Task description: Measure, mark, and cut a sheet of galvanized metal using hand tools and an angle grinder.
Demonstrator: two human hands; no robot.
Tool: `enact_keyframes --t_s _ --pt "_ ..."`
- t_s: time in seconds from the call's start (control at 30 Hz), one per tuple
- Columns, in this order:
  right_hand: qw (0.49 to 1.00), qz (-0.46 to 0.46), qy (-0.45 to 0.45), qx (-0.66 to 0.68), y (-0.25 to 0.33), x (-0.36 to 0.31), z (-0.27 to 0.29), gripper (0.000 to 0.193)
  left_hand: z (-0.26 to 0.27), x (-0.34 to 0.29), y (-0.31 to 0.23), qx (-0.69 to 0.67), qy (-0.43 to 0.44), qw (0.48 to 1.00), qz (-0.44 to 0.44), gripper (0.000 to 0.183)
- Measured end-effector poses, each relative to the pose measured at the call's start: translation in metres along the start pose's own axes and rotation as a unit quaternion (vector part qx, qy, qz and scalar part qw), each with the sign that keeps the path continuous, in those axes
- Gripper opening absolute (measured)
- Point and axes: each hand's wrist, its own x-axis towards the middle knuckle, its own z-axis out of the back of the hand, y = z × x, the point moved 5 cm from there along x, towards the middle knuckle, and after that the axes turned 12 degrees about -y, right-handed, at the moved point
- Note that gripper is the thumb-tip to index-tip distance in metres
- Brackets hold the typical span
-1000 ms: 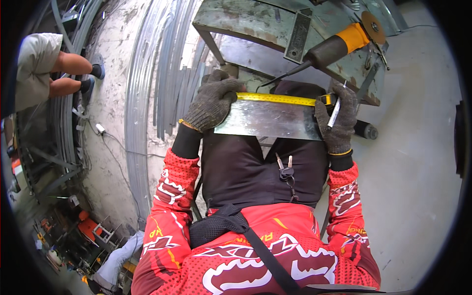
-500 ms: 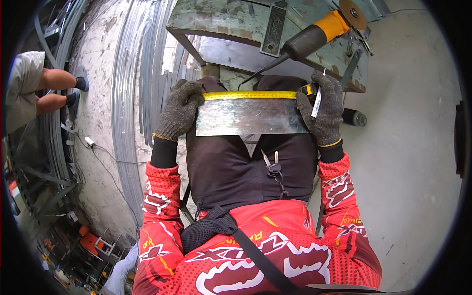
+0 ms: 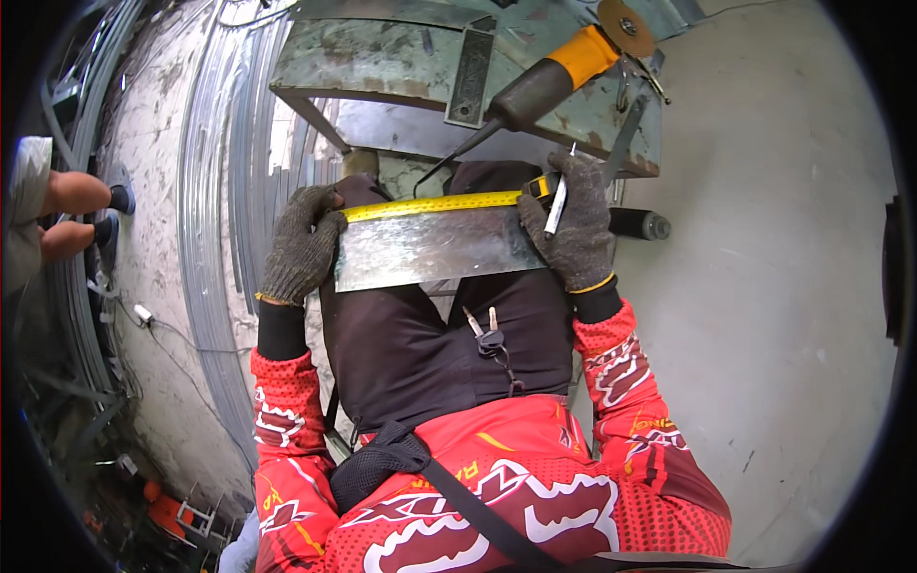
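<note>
A rectangular piece of sheet metal point(image 3: 435, 250) rests over my thighs, its right end tilted up a little. Along its far edge runs the yellow blade of a tape measure point(image 3: 435, 204). My left hand point(image 3: 299, 250), in a dark knit glove, pinches the blade's left end against the sheet's corner. At the other end my gloved right hand point(image 3: 576, 215) is closed round the black and yellow tape case point(image 3: 541, 187) and the sheet's right edge. A white marker pen point(image 3: 556, 208) is also tucked between that hand's fingers.
Ahead stands a worn metal bench point(image 3: 363, 62) bearing an orange and black angle grinder point(image 3: 544, 84) and a flat metal bar point(image 3: 470, 81). A black cylinder point(image 3: 640, 224) lies right. Long metal profiles point(image 3: 205, 191) cover the left floor, near another person's legs point(image 3: 76, 196). Keys point(image 3: 490, 339) hang at my lap.
The view has shifted, so everything sits further left. The sheet and tape have tipped from level to slanting, left end nearer me. Both hands keep their hold.
</note>
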Motion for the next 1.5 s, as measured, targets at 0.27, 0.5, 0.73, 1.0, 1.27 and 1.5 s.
enact_keyframes --t_s 0.27,0.5,0.73,1.0,1.27,1.5 --pt "0.999 -0.015 -0.038 -0.006 -0.001 -0.013 0.003 0.055 0.0 0.004 -0.001 0.066 0.01 0.997 -0.036 0.037" --pt "0.996 0.011 -0.084 -0.004 0.007 -0.024 0.016 0.057 -0.001 0.009 -0.005 0.059 0.018 0.996 -0.064 0.033" --pt "0.987 0.081 -0.136 -0.028 0.037 -0.014 0.041 0.053 0.003 0.005 -0.014 0.021 0.008 1.0 0.009 0.034" --pt "0.986 0.039 -0.159 0.024 0.017 -0.026 0.046 0.062 0.002 -0.001 -0.021 -0.144 0.046 0.988 0.035 0.028" --pt "0.988 0.046 -0.144 0.014 0.014 -0.019 0.054 0.057 -0.003 -0.002 -0.04 -0.333 0.012 0.937 0.1 0.028" --pt "0.989 0.044 -0.144 0.005 -0.008 -0.028 0.051 0.065 -0.007 -0.017 -0.035 -0.305 0.041 0.947 0.097 0.025"
